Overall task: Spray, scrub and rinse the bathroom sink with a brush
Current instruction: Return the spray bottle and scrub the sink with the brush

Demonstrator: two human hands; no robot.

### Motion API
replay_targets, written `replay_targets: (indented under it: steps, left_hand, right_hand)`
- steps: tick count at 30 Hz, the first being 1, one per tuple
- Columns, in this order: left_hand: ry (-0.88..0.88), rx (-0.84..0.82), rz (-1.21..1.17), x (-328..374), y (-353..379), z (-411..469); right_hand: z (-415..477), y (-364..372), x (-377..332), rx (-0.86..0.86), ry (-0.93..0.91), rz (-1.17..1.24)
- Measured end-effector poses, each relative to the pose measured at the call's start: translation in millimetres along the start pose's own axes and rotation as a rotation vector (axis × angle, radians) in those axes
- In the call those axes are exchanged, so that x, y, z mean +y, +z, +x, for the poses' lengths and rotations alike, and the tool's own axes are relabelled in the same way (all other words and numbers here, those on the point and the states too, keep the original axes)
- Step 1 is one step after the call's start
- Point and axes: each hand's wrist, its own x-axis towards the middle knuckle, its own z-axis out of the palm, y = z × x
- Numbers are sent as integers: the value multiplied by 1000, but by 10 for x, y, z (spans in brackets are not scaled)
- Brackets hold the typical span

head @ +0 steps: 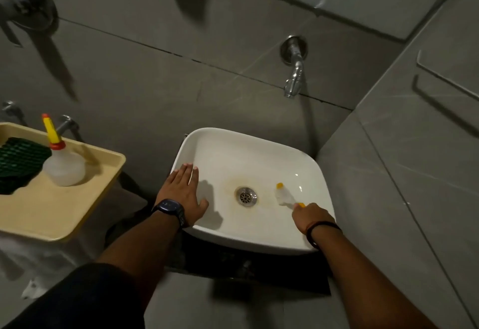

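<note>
Where the grey tiled wall meets the left of the room, a beige tray [77, 214] carries a dark green ribbed mat [18, 162] and, just beside it, a translucent squeeze bottle [64, 168] standing upright with a yellow, red-tipped nozzle. Further right, the person's left hand [184, 194] lies flat on the left rim of the white sink [233, 147], fingers spread and extended, gripping nothing; a dark watch [169, 210] sits on that wrist. At the basin's centre the metal drain [246, 196] is ringed by a brownish-yellow stain. Right of the drain, the brush [283, 195], white-bristled with yellow ends, rests its head on the basin floor. The right hand [312, 218] has its fingers curled round the brush handle near the front right rim; a dark band circles that wrist. Above the basin, a chrome tap [294, 69] projects from the wall, with no water visible.
</note>
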Motion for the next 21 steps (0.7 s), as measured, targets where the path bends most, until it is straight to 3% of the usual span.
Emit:
replay_targets:
  steps: [5, 7, 10, 16, 21]
  left_hand:
    - [1, -34, 18, 30, -71, -19]
    - [2, -26, 4, 33, -80, -28]
    - [7, -21, -18, 28, -83, -29]
    - [12, 16, -46, 27, -64, -35]
    - [5, 20, -37, 10, -8, -4]
  right_hand:
    - [-556, 184, -34, -312, -223, 47]
    - [-663, 288, -178, -220, -276, -17]
    - [-662, 343, -366, -64, -202, 6]
    - [-640, 568, -745, -118, -295, 63]
    - [-187, 386, -705, 57, -71, 85]
